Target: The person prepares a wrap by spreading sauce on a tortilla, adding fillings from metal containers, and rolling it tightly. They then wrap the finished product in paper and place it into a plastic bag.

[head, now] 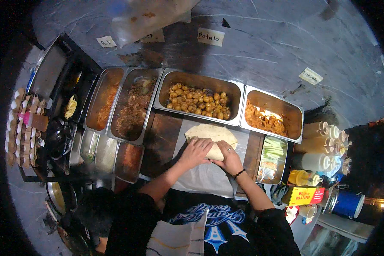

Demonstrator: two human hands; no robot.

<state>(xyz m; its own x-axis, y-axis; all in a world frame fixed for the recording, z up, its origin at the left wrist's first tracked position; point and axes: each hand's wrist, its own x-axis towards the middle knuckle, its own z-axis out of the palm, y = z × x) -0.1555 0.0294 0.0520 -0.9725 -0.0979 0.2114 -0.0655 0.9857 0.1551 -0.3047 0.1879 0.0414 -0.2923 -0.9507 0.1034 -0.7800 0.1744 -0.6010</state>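
Observation:
A flour tortilla, partly folded over towards its near side, lies on a sheet of white paper. My left hand presses on its left part, fingers bent over the fold. Across from it, my right hand grips the rolled near edge at the right, thumb underneath. Any filling inside is hidden by the fold and the fingers. Just beyond the tortilla stands a steel pan of small browned potatoes. A pan of reddish saucy meat adjoins it on the right.
Left are pans of orange shredded food, dark chopped meat and red salsa. Sliced cucumber fills a small right-hand tray. Squeeze bottles and a wax paper box stand farther right. Egg cartons sit far left.

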